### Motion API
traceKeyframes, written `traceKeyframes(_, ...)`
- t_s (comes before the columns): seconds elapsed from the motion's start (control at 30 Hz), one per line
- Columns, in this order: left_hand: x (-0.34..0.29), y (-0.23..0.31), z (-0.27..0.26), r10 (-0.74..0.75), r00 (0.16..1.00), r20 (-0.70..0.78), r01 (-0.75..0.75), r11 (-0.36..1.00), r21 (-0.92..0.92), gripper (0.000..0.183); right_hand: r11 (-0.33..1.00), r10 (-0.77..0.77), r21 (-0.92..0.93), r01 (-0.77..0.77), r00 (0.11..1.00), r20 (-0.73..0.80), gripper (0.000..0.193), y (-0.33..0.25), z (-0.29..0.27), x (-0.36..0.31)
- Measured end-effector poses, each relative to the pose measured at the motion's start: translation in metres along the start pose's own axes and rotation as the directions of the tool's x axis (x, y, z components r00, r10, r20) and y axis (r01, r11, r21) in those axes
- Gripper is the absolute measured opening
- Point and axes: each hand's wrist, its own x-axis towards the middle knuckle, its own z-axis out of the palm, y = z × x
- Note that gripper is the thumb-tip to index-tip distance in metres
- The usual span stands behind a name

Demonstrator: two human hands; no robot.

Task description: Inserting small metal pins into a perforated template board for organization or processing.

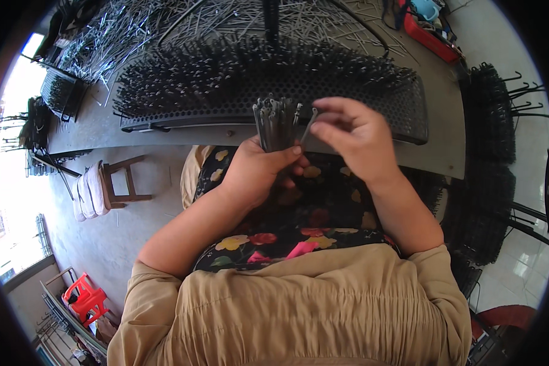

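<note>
In the frame's centre, your left hand [254, 167] grips the rod bundle [277, 127], which could spill if that hold loosens, while your right hand [361, 135] curls its fingers by one leaning rod [312, 119], pinching or not I cannot tell.

upright bundle of thin dark metal rods [277, 125] with looped tips

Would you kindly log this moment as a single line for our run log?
left hand: grips rod bundle | right hand: at single rod beside it | ahead: perforated tray on table | behind tray: loose rods
</note>
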Motion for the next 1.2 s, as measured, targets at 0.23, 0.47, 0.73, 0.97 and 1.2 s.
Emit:
traceKeyframes(0.23, -0.016, 0.008, -0.043, 0.016, 0.999, -0.033, -0.015, 1.0, 0.016, 0.018, 0.98, 0.034, 0.193, -0.048, 0.997, 0.074, 0.026, -0.017, 0.041, 0.04)
traceKeyframes(0.47, -0.023, 0.004, -0.065, 0.113, 0.993, -0.02, -0.113, 0.994, -0.012, 0.025, 0.615, -0.75, -0.459, 0.641, 0.656, -0.089, 0.028, -0.005, 0.076, 0.079)
traceKeyframes(0.73, -0.024, 0.002, -0.074, 0.083, 0.995, -0.05, -0.085, 0.996, -0.041, 0.019, 0.228, -0.823, -0.698, 0.679, 0.518, 0.235, 0.019, -0.014, 0.079, 0.088)
traceKeyframes(0.97, -0.028, 0.006, -0.074, 0.077, 0.997, 0.003, -0.075, 0.974, -0.212, 0.014, 0.929, -0.33, -0.167, 0.33, 0.944, 0.032, 0.02, -0.021, 0.092, 0.042)
traceKeyframes(1.2, -0.026, 0.006, -0.072, 0.106, 0.994, 0.003, -0.105, 0.983, -0.152, 0.014, 0.977, 0.006, 0.209, -0.031, 0.993, 0.118, 0.025, -0.031, 0.07, 0.052)
